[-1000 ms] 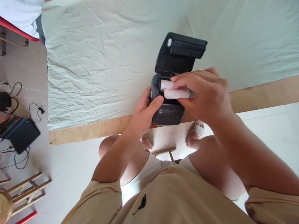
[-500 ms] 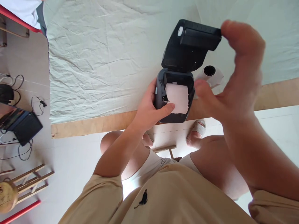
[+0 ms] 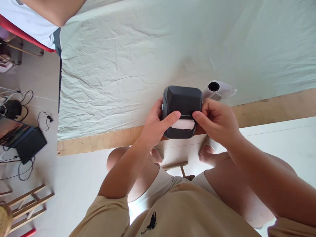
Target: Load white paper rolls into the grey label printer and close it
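A small dark label printer [image 3: 182, 100] is held over the table's front edge, its lid down. White paper [image 3: 183, 124] sticks out below the lid's front edge. My left hand [image 3: 158, 123] grips the printer's left side, thumb on top of the lid. On the other side, my right hand [image 3: 218, 120] is closed at the printer's right edge, with its thumb on the lid corner and its fingers curled against the side. Just behind that hand lies a white paper roll [image 3: 223, 90] with a black core, its loose end pointing right.
A pale green cloth [image 3: 118, 65] covers the table, with a bare wooden edge [image 3: 98, 142] in front. At the left are a laptop [image 3: 29, 141] with cables and a wooden stool [image 3: 32, 204] on the floor. Another person's arm [image 3: 56, 10] shows at the top left.
The printer's lid has swung down from raised to closed over the paper. My right hand has moved from the lid's upper corner down to the printer's right side. Another person's arm has come into view.
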